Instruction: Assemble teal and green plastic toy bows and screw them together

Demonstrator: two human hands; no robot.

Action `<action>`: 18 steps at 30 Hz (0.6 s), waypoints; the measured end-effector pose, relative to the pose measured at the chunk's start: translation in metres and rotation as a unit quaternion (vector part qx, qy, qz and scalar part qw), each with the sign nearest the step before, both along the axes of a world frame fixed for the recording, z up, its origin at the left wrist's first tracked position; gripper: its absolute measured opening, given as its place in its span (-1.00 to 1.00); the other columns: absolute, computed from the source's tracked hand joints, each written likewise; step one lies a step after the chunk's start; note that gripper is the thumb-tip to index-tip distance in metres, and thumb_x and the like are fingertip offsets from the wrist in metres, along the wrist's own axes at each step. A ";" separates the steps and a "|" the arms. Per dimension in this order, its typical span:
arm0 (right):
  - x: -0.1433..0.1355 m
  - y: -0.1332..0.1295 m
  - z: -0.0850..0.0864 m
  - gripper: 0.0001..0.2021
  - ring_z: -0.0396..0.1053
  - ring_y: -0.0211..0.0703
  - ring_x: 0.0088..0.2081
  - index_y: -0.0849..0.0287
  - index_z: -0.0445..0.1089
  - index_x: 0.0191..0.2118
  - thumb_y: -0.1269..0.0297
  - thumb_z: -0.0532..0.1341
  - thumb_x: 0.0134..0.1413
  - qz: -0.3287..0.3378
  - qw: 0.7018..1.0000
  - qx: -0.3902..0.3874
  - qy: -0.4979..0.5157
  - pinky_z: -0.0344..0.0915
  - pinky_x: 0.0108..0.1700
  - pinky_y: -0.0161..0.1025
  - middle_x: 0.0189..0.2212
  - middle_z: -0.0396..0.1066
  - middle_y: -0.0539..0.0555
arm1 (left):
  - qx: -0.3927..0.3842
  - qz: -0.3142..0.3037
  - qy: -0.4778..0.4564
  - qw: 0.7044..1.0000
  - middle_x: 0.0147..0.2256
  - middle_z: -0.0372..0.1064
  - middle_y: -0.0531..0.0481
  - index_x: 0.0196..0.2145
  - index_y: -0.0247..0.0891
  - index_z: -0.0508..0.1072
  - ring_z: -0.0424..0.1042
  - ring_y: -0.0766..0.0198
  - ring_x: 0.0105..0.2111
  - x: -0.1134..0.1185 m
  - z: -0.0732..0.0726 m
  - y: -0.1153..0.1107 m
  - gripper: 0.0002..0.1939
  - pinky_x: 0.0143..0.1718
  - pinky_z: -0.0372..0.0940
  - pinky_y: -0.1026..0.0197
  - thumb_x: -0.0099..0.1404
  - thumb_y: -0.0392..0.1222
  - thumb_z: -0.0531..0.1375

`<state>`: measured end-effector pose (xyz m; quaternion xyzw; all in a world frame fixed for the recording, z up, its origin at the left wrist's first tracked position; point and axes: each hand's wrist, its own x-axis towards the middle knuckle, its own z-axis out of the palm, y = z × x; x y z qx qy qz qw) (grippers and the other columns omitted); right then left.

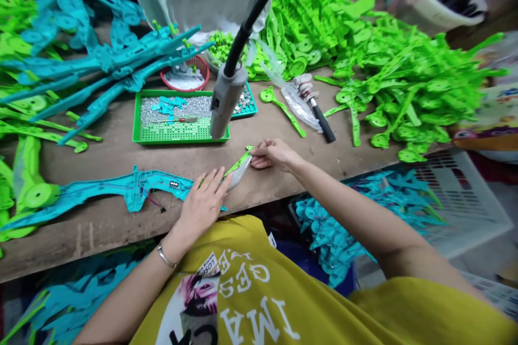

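Note:
A long blue plastic toy-like part [109, 187] lies on the table, with thin wires and a small metallic piece showing in its hollow. My left hand [206, 194] rests flat over its right end, fingers stretched out. From under those fingers a narrow green plastic piece [239, 163] reaches up to the right, beside a translucent grey blade-like strip [239, 175]. My right hand [273, 154] pinches at the far end of the green piece; its fingertips partly cover what they grip.
A green tray [182, 139] of small metal screws holds a screwdriver [182, 119]. Behind it stands a red basket [206, 73]. A grey hanging tool [229, 99] comes down over the tray. Green parts [388, 64] are heaped right, blue parts [121, 62] left. A black-handled tool [324, 121] lies nearby.

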<state>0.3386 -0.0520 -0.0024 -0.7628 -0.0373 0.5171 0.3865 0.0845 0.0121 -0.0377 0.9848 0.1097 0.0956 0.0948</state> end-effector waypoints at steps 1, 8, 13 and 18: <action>0.000 0.002 0.000 -0.74 0.47 -0.22 -0.62 0.26 0.32 -0.55 0.48 0.40 0.01 0.013 1.000 -0.001 -0.006 0.48 -0.57 -0.37 -0.65 0.49 0.12 | 0.000 0.003 -0.003 1.000 0.30 0.21 -0.18 0.30 -0.27 0.27 0.32 0.01 0.24 0.000 -0.001 0.000 -0.52 0.20 0.25 -0.07 0.47 -0.28 -0.01; 0.020 -0.003 -0.003 -0.78 0.49 -0.14 -0.51 0.18 0.28 -0.44 0.34 0.36 0.05 0.076 0.983 0.034 -0.165 0.48 -0.44 -0.22 -0.53 0.52 0.10 | 0.004 0.011 -0.018 1.000 0.29 0.25 -0.17 0.29 -0.22 0.29 0.36 0.01 0.21 0.002 -0.003 0.000 -0.52 0.19 0.29 -0.08 0.46 -0.26 0.00; 0.081 -0.016 -0.002 -0.82 0.43 0.15 -0.01 0.27 0.38 -0.14 0.35 0.18 0.14 0.119 0.821 -0.061 -0.555 0.35 -0.01 -0.02 -0.06 0.48 0.38 | 0.029 -0.008 -0.029 0.999 0.27 0.26 -0.23 0.28 -0.28 0.30 0.35 0.02 0.22 0.001 -0.001 0.002 -0.53 0.19 0.30 -0.09 0.47 -0.27 -0.02; 0.092 -0.030 -0.011 -0.69 0.45 0.23 -0.06 0.41 0.42 -0.07 0.42 0.04 0.16 0.235 0.720 -0.188 -0.625 0.33 -0.07 -0.02 -0.08 0.47 0.48 | 0.010 -0.003 -0.017 1.000 0.29 0.23 -0.27 0.34 -0.33 0.18 0.30 0.02 0.26 0.001 0.000 0.003 -0.49 0.24 0.27 -0.08 0.49 -0.22 -0.03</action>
